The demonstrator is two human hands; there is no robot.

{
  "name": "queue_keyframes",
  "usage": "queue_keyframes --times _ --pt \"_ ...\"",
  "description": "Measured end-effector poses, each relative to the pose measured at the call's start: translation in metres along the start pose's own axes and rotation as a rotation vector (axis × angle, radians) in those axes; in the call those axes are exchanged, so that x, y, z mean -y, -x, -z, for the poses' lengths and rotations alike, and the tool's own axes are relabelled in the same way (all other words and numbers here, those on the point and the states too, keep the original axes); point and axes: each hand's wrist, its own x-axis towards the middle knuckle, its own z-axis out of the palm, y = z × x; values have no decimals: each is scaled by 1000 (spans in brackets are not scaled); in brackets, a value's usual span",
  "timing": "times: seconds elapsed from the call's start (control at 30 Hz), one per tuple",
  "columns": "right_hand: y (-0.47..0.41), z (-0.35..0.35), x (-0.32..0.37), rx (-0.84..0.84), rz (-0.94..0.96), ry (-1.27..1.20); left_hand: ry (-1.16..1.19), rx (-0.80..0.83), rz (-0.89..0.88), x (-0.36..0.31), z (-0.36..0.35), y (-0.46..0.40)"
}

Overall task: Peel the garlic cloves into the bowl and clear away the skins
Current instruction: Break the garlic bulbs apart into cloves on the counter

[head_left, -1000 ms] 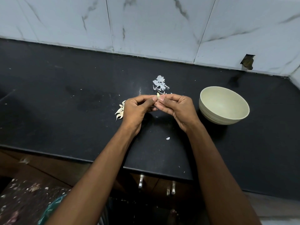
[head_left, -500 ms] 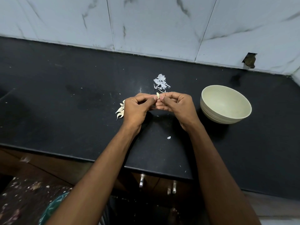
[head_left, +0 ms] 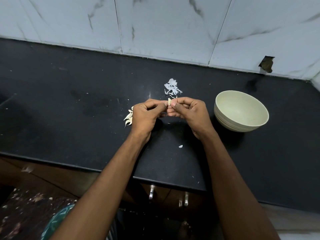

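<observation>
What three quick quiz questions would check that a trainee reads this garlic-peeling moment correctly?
1. True or false: the bowl already has peeled cloves showing inside it.
2. What does the left hand pinch together with the right hand?
3. Where does the pile of skins lie? A) inside the bowl B) on the counter beyond the hands C) on the floor

Key:
1. False; the visible inside looks empty.
2. One garlic clove, held between the fingertips of both hands.
3. B. Unpeeled cloves lie by the left hand.
</observation>
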Motion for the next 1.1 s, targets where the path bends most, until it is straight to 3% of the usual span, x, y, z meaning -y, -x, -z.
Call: queue_keyframes --times 1.1 --pt "-3 0 -5 -3 69 61 55 0 27 0 0 0"
